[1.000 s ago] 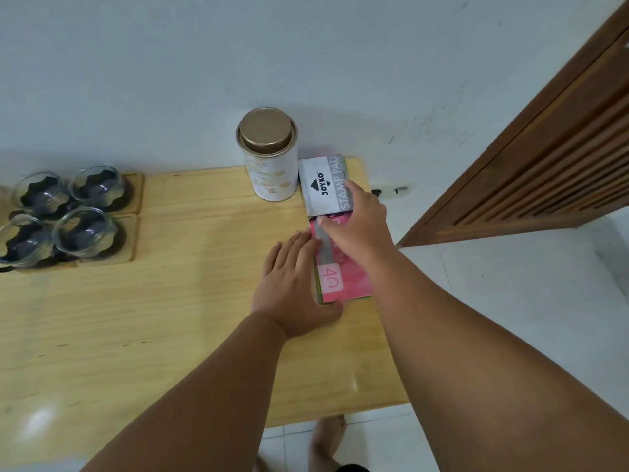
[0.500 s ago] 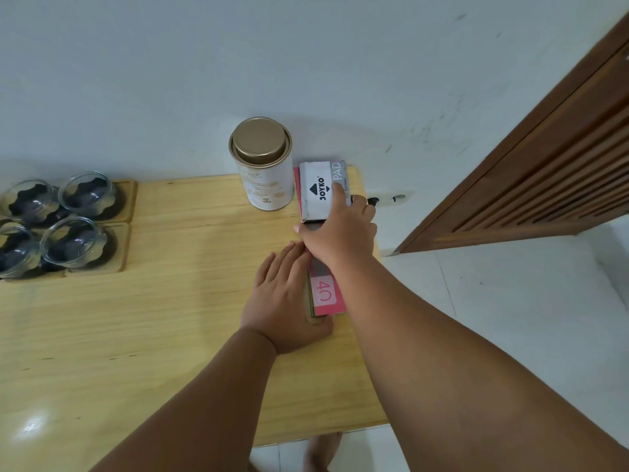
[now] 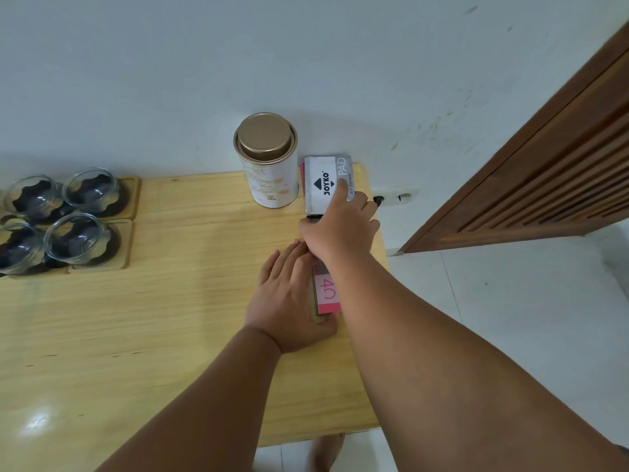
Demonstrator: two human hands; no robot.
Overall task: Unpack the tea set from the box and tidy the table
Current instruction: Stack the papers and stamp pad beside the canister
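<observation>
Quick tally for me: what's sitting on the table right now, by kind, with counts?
Glass cups: 4
Wooden coasters under the cups: 2 clearly visible; any under the left cups are hidden
Tea tin, gold lid: 1
Stamp pad box: 1
Pink booklet: 1
Total: 9 visible

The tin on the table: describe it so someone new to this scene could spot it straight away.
Start at the wooden table and go to its far edge by the white wall. The tin stands upright there, just left of the grey stamp pad box under the right hand. It is the only white cylinder, with a gold lid.
</observation>
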